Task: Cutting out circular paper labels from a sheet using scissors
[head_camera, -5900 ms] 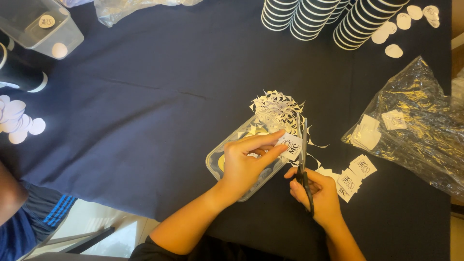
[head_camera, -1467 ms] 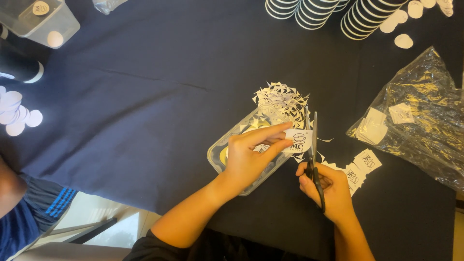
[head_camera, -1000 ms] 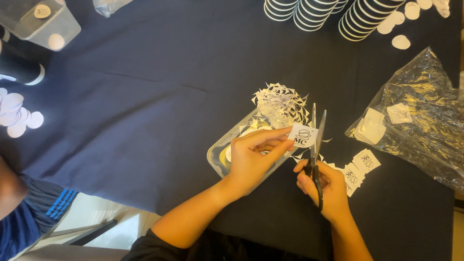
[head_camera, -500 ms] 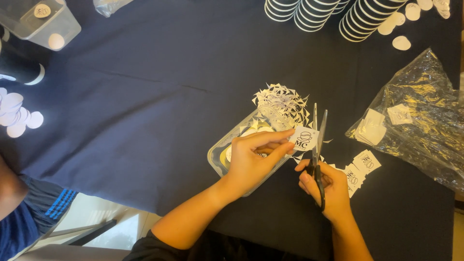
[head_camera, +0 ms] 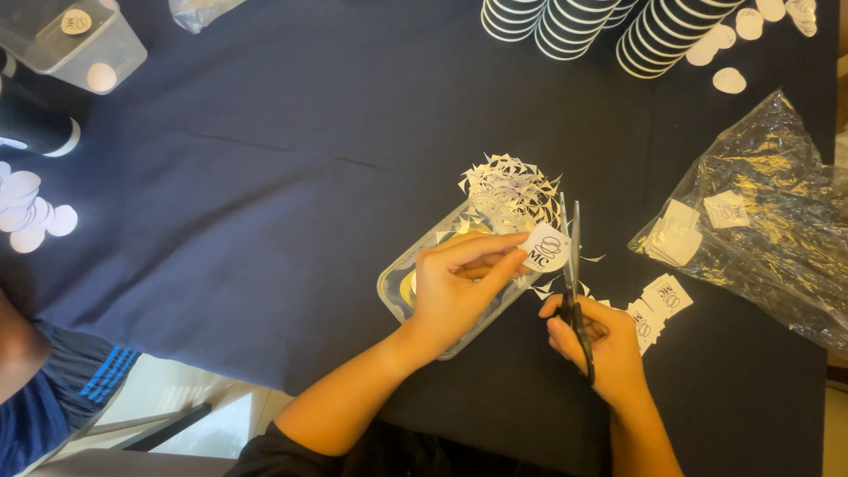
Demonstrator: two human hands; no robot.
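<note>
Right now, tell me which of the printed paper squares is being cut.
The printed square pinched in the left hand, at the blades of the scissors; the other squares lie loose beside the right hand or sit bagged.

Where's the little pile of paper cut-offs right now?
In the head view, the pile of white paper scraps lies on the dark tablecloth right of centre, at the far end of the clear plastic tray, just beyond the scissors tips.

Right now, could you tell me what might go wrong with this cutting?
The left hand pinches the small printed label right beside the scissors, so the blades could nick a fingertip or clip into the print. Offcuts may also miss the clear tray; paper scraps already lie on the dark cloth.
</note>
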